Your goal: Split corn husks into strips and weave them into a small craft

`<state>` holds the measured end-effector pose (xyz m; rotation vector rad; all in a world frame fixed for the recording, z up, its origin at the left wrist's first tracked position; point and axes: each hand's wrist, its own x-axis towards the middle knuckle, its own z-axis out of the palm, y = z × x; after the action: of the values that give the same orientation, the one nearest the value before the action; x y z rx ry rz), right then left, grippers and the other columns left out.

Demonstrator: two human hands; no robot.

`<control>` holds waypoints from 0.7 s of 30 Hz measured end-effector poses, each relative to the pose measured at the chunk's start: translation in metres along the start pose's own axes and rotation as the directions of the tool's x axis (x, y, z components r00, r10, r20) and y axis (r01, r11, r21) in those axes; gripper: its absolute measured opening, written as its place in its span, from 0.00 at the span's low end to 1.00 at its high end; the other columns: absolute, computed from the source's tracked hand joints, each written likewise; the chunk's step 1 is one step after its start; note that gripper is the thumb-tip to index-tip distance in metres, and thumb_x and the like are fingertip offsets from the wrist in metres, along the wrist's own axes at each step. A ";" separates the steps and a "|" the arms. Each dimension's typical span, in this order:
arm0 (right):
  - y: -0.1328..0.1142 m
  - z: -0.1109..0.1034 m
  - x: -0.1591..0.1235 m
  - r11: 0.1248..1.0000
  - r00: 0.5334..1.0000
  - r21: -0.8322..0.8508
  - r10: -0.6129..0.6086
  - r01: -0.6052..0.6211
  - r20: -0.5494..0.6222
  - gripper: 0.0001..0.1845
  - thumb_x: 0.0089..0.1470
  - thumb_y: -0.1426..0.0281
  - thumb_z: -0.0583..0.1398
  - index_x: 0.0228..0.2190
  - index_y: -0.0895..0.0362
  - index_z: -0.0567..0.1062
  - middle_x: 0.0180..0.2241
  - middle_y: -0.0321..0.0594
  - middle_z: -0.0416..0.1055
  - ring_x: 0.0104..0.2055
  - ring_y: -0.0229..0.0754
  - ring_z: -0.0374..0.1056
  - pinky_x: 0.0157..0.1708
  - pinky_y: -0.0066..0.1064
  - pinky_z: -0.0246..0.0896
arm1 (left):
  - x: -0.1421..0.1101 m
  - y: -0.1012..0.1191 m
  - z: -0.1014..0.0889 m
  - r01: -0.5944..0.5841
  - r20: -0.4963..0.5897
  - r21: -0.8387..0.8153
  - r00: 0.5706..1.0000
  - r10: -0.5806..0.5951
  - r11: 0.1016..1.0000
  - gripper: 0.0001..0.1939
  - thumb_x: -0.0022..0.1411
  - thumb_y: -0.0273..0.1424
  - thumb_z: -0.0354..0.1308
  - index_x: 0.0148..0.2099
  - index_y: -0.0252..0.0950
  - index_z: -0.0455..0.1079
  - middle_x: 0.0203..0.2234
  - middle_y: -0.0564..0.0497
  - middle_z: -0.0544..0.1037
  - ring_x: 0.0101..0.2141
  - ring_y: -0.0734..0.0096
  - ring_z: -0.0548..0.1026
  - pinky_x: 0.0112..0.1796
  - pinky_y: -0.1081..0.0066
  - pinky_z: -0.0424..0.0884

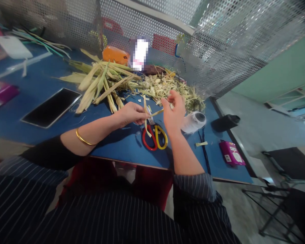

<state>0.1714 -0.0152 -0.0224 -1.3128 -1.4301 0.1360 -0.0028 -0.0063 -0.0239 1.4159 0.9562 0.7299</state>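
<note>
Near the middle of the table, my left hand (134,113) is closed in a pinch on a narrow strip of dried corn husk (156,113). One piece hangs below the fingers and another runs across toward my right hand (174,110). That hand is raised beside the strip's far end, thumb and fingers apart and loosely curled; whether it touches the strip is hard to see. Under the hands lie scissors with one red and one yellow handle loop (160,137), their blades partly hidden. Behind are long dried corn husks (96,81) and a heap of shredded husk bits (157,84).
A black-screened phone (52,106) lies left. A white roll (194,122), a dark cord (204,152), a black cylindrical object (225,122) and a purple packet (231,153) are right. An orange packet (115,55) stands at the back by a perforated metal screen (152,20).
</note>
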 end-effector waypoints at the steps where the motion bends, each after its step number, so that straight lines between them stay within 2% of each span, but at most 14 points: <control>1: -0.003 -0.001 -0.001 0.994 0.995 -0.069 -0.077 0.081 0.064 0.13 0.54 0.59 0.60 0.39 0.53 0.76 0.39 0.42 0.73 0.44 0.44 0.68 0.47 0.39 0.60 | 0.000 -0.001 0.001 -0.018 0.008 0.034 1.000 0.018 0.999 0.08 0.52 0.31 0.63 0.26 0.31 0.75 0.16 0.51 0.73 0.19 0.77 0.70 0.24 0.75 0.69; 3: -0.008 0.000 -0.004 0.973 0.949 -0.110 -0.168 0.203 0.266 0.10 0.55 0.61 0.59 0.32 0.53 0.78 0.35 0.39 0.75 0.41 0.43 0.69 0.48 0.39 0.58 | -0.001 -0.003 0.002 -0.050 0.034 0.095 0.998 0.047 0.994 0.11 0.53 0.32 0.62 0.22 0.31 0.73 0.16 0.50 0.73 0.19 0.77 0.71 0.25 0.75 0.69; 5: -0.011 0.005 -0.009 0.970 0.907 -0.066 -0.192 0.233 0.375 0.11 0.55 0.63 0.60 0.25 0.54 0.76 0.28 0.36 0.74 0.35 0.40 0.69 0.43 0.35 0.59 | -0.001 -0.005 0.003 -0.071 0.060 0.126 0.996 0.064 0.989 0.09 0.52 0.30 0.60 0.22 0.31 0.73 0.16 0.51 0.73 0.20 0.76 0.71 0.26 0.75 0.69; 8: -0.011 0.012 -0.016 0.986 0.937 0.013 -0.162 0.166 0.311 0.13 0.54 0.67 0.60 0.19 0.56 0.70 0.23 0.33 0.68 0.28 0.36 0.64 0.32 0.31 0.58 | -0.003 -0.004 0.004 -0.088 0.067 0.140 0.995 0.079 0.986 0.07 0.51 0.27 0.59 0.22 0.32 0.74 0.15 0.53 0.72 0.19 0.77 0.70 0.25 0.76 0.68; 10: -0.011 0.015 -0.018 0.991 0.961 0.044 -0.137 0.130 0.241 0.15 0.53 0.68 0.60 0.17 0.56 0.67 0.21 0.32 0.65 0.27 0.36 0.62 0.30 0.30 0.56 | -0.004 -0.003 0.004 -0.095 0.079 0.144 0.993 0.084 0.985 0.07 0.49 0.26 0.59 0.21 0.32 0.73 0.14 0.53 0.71 0.18 0.78 0.69 0.24 0.77 0.67; 17: -0.013 0.018 -0.023 0.990 0.974 0.052 -0.139 0.132 0.177 0.14 0.53 0.69 0.61 0.18 0.55 0.68 0.22 0.33 0.64 0.28 0.36 0.63 0.31 0.30 0.58 | -0.006 -0.002 0.006 -0.066 0.147 0.118 0.988 0.048 0.991 0.08 0.49 0.24 0.60 0.20 0.32 0.72 0.14 0.51 0.73 0.18 0.77 0.71 0.24 0.77 0.66; 19: -0.013 0.015 -0.020 0.982 0.963 0.045 -0.188 0.183 0.194 0.13 0.54 0.67 0.60 0.19 0.55 0.70 0.24 0.34 0.67 0.30 0.37 0.65 0.34 0.31 0.60 | -0.007 -0.001 0.007 -0.062 0.130 0.088 0.990 0.051 0.994 0.07 0.50 0.26 0.60 0.21 0.32 0.73 0.14 0.51 0.73 0.18 0.78 0.71 0.24 0.77 0.65; 21: -0.014 0.008 -0.014 0.967 0.949 0.022 -0.254 0.254 0.187 0.12 0.56 0.65 0.59 0.23 0.54 0.73 0.28 0.36 0.71 0.35 0.39 0.68 0.40 0.33 0.61 | -0.007 0.002 0.008 -0.049 0.069 0.025 0.997 0.047 0.998 0.08 0.52 0.29 0.62 0.23 0.32 0.74 0.16 0.51 0.75 0.19 0.78 0.71 0.24 0.78 0.66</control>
<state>0.1536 -0.0261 -0.0244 -1.1280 -1.7488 0.0887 0.0010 -0.0159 -0.0215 1.4825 0.8843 0.7024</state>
